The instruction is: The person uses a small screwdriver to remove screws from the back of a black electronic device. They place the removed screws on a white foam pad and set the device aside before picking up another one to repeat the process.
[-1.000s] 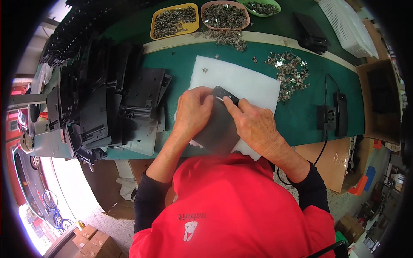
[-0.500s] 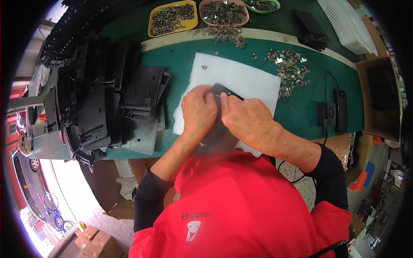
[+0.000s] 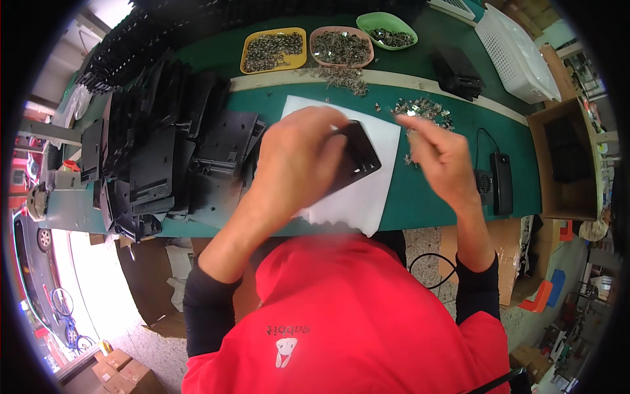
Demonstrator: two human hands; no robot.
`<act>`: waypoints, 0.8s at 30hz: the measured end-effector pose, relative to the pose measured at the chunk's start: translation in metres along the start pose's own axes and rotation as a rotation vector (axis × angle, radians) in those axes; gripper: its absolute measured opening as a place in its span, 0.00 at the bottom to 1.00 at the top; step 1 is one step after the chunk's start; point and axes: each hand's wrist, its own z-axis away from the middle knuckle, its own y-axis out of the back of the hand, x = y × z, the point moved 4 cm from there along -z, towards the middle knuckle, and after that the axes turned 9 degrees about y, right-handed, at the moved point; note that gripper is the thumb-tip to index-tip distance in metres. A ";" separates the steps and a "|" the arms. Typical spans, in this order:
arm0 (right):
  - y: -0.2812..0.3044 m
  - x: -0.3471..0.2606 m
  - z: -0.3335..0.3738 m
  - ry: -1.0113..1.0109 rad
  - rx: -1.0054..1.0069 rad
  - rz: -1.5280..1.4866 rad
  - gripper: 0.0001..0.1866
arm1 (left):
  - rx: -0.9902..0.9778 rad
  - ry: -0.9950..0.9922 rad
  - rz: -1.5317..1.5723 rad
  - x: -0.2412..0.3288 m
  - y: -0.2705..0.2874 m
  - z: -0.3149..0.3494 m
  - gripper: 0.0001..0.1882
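Note:
My left hand (image 3: pixel 298 157) is closed on the near left part of a black plastic panel (image 3: pixel 362 152). The panel is tilted over a white foam sheet (image 3: pixel 384 190). Motion blurs this hand a little, and it hides the panel's left side. My right hand (image 3: pixel 446 161) is off the panel, at the near edge of a pile of small shiny metal clips (image 3: pixel 436 113). Its index finger is stretched out, with the thumb apart below it and the other fingers curled. I see nothing clearly held there.
Stacked black panels (image 3: pixel 157 167) crowd the left of the green table (image 3: pixel 407 213). Beyond a pale strip stand a yellow tray (image 3: pixel 247 64), a pink tray (image 3: pixel 342 64) and a green bowl (image 3: pixel 396 47) of small metal parts. A white basket (image 3: pixel 515 62) and black device (image 3: pixel 502 184) are at right.
My right hand has left the panel and moved right to the metal clips. My left hand has turned and tilted the panel, so more of its right edge shows.

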 end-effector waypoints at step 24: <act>-0.083 0.018 0.053 -0.111 -0.501 0.281 0.05 | 0.107 -0.166 -0.304 -0.057 -0.084 0.085 0.15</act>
